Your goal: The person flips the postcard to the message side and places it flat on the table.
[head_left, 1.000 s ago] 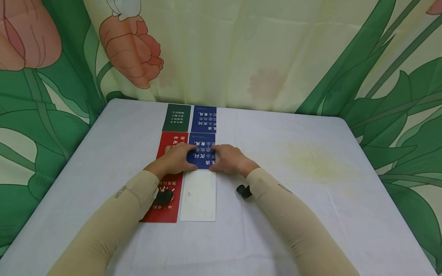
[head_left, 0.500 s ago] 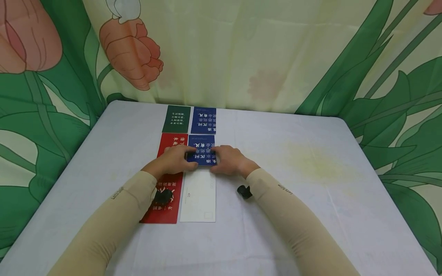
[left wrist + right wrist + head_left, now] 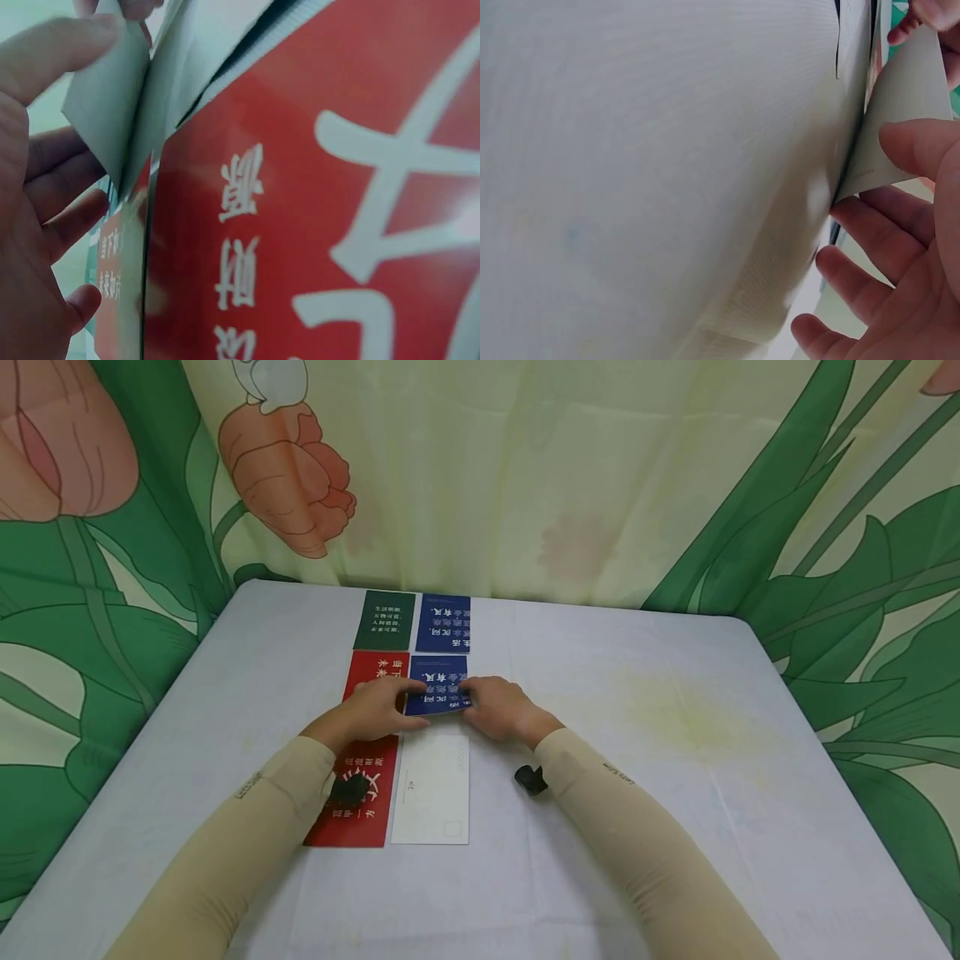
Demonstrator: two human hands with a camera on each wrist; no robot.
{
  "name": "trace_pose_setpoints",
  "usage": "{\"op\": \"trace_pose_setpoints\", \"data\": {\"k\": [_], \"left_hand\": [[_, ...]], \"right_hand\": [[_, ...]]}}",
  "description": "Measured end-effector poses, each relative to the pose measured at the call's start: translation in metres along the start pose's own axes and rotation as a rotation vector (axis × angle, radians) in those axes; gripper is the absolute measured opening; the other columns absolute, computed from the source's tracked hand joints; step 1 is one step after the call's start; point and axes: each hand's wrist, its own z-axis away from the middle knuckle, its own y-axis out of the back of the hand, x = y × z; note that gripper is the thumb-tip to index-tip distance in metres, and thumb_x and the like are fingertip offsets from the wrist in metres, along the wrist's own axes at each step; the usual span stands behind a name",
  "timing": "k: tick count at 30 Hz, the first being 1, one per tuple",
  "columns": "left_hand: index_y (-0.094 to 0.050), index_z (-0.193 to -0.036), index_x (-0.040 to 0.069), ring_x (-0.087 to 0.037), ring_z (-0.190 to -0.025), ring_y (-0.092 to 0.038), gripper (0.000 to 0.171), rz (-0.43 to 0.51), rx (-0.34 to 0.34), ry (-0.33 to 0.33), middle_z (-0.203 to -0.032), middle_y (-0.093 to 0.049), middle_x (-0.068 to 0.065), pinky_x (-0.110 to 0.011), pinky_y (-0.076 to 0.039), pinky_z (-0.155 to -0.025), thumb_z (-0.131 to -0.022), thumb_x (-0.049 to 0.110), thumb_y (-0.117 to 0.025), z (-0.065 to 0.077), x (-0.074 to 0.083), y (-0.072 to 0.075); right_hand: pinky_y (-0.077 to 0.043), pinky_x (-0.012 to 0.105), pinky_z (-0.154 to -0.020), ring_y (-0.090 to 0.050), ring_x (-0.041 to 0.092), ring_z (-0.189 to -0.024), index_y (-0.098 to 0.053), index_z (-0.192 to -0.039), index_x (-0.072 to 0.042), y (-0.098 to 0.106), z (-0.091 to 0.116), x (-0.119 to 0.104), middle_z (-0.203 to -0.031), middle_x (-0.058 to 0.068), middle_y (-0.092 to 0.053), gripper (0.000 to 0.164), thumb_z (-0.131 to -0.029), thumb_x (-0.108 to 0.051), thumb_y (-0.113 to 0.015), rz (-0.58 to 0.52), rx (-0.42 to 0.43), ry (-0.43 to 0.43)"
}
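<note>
The thumb of the left hand [image 3: 367,708] lies on the pale underside of the blue card [image 3: 437,683], its fingers behind, pinching the card by one side; the right hand [image 3: 502,708] pinches the opposite side likewise, its lower fingers spread clear. Between them the card tilts, near edge off the table [image 3: 750,693] (whether the far edge touches down, the views do not settle). The white card [image 3: 430,789] lies flat just on the person's side of it, with the nearer red card [image 3: 352,827] to its left. Beyond sit the far blue card [image 3: 444,623] and the green card [image 3: 384,621], side by side. The step in hand seems to be lifting the held card; the next move calls for both pinches to work evenly, lest it bend or nudge its neighbours
</note>
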Motion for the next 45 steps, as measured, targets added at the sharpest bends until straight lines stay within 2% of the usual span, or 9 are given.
{"op": "trace_pose_setpoints", "data": {"k": [8, 21, 25, 29, 33, 36, 39, 43, 45], "left_hand": [[-0.054, -0.146, 0.016, -0.035, -0.125, -0.045, 0.064, 0.012, 0.006, 0.046, -0.146, -0.049, -0.015, -0.057, -0.042, -0.102, -0.086, 0.017, -0.077, 0.0, 0.001, -0.002], [-0.065, -0.135, 0.014, -0.031, -0.113, -0.053, 0.046, 0.076, 0.081, 0.057, -0.134, -0.058, -0.013, -0.043, -0.054, -0.089, -0.09, 0.009, -0.07, 0.001, 0.002, -0.005], [-0.068, -0.13, 0.015, -0.029, -0.11, -0.054, 0.042, 0.082, 0.102, 0.061, -0.127, -0.062, -0.012, -0.045, -0.051, -0.091, -0.088, 0.008, -0.072, 0.002, 0.004, -0.004], [-0.069, -0.128, 0.014, -0.03, -0.112, -0.054, 0.042, 0.068, 0.115, 0.055, -0.125, -0.063, -0.011, -0.052, -0.037, -0.102, -0.086, 0.008, -0.075, 0.002, 0.005, -0.003], [-0.071, -0.127, 0.016, -0.029, -0.116, -0.05, 0.04, 0.063, 0.135, 0.065, -0.126, -0.064, -0.011, -0.056, -0.028, -0.105, -0.087, 0.008, -0.074, 0.003, 0.008, -0.001], [-0.071, -0.126, 0.016, -0.03, -0.119, -0.048, 0.036, 0.082, 0.154, 0.071, -0.127, -0.064, -0.011, -0.056, -0.029, -0.105, -0.091, 0.008, -0.07, 0.004, 0.01, 0.0], [-0.072, -0.125, 0.016, -0.03, -0.119, -0.048, 0.032, 0.117, 0.182, 0.078, -0.128, -0.064, -0.011, -0.05, -0.039, -0.104, -0.093, 0.011, -0.069, 0.006, 0.013, 0.002], [-0.07, -0.128, 0.014, -0.031, -0.119, -0.05, 0.033, 0.168, 0.213, 0.076, -0.13, -0.061, -0.013, -0.044, -0.056, -0.088, -0.094, 0.014, -0.069, 0.01, 0.016, 0.003], [-0.069, -0.129, 0.012, -0.032, -0.117, -0.053, 0.034, 0.183, 0.225, 0.063, -0.131, -0.061, -0.014, -0.042, -0.058, -0.084, -0.095, 0.014, -0.069, 0.011, 0.016, 0.004]], "right_hand": [[-0.038, 0.042, -0.11, -0.05, 0.03, -0.133, -0.054, -0.143, -0.007, 0.0, 0.0, -0.001, -0.141, 0.012, -0.057, 0.048, -0.096, -0.016, -0.053, 0.011, 0.019, 0.002], [-0.04, 0.039, -0.109, -0.056, 0.027, -0.127, -0.065, -0.131, -0.007, -0.002, 0.003, -0.001, -0.13, 0.008, -0.066, 0.034, -0.1, -0.014, -0.052, -0.031, 0.082, -0.019], [-0.041, 0.038, -0.107, -0.057, 0.024, -0.125, -0.068, -0.126, -0.008, -0.002, 0.004, 0.001, -0.127, 0.005, -0.068, 0.03, -0.101, -0.015, -0.054, -0.059, 0.105, -0.041], [-0.042, 0.038, -0.106, -0.058, 0.024, -0.123, -0.069, -0.122, -0.009, -0.003, 0.006, 0.004, -0.123, 0.005, -0.069, 0.027, -0.1, -0.014, -0.055, -0.093, 0.142, -0.039], [-0.045, 0.038, -0.103, -0.061, 0.024, -0.118, -0.069, -0.118, -0.008, -0.002, 0.008, 0.004, -0.119, 0.005, -0.07, 0.025, -0.099, -0.013, -0.054, -0.137, 0.185, -0.029], [-0.047, 0.038, -0.1, -0.063, 0.024, -0.113, -0.069, -0.116, -0.007, -0.001, 0.01, 0.003, -0.115, 0.005, -0.071, 0.022, -0.099, -0.012, -0.055, -0.171, 0.223, -0.023], [-0.048, 0.038, -0.097, -0.064, 0.023, -0.108, -0.069, -0.115, -0.006, 0.0, 0.012, 0.003, -0.111, 0.006, -0.072, 0.02, -0.099, -0.013, -0.057, -0.209, 0.258, -0.026], [-0.049, 0.039, -0.092, -0.062, 0.024, -0.101, -0.067, -0.115, -0.005, 0.002, 0.015, 0.002, -0.108, 0.008, -0.071, 0.02, -0.1, -0.014, -0.058, -0.258, 0.287, -0.048], [-0.05, 0.039, -0.09, -0.062, 0.023, -0.099, -0.067, -0.115, -0.006, 0.003, 0.016, 0.002, -0.107, 0.007, -0.071, 0.02, -0.1, -0.015, -0.058, -0.273, 0.296, -0.06]]}}
